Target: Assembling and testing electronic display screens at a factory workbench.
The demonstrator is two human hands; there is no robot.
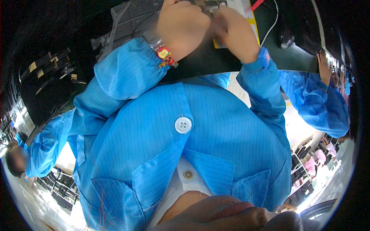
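Observation:
My left hand [183, 29] and my right hand [237, 34] are close together over the dark green bench [192, 71], at the top of the view. Both have their fingers curled inward, the left somewhat smeared by motion. Whatever lies between the fingertips is hidden. A bracelet with colourful charms [166, 57] hangs at my left wrist. Partly under my right hand is a white sheet with a yellow border [246, 16]. To the left of my left hand lie dark flat trays or panels [133, 19], hard to make out.
A red pointed object [257, 4] and a white cable [274, 24] lie right of my hands, with a dark rounded object [287, 39] farther right. Black trays with pale pieces [50, 69] stand at the left. Co-workers in blue [320, 104] sit on both sides.

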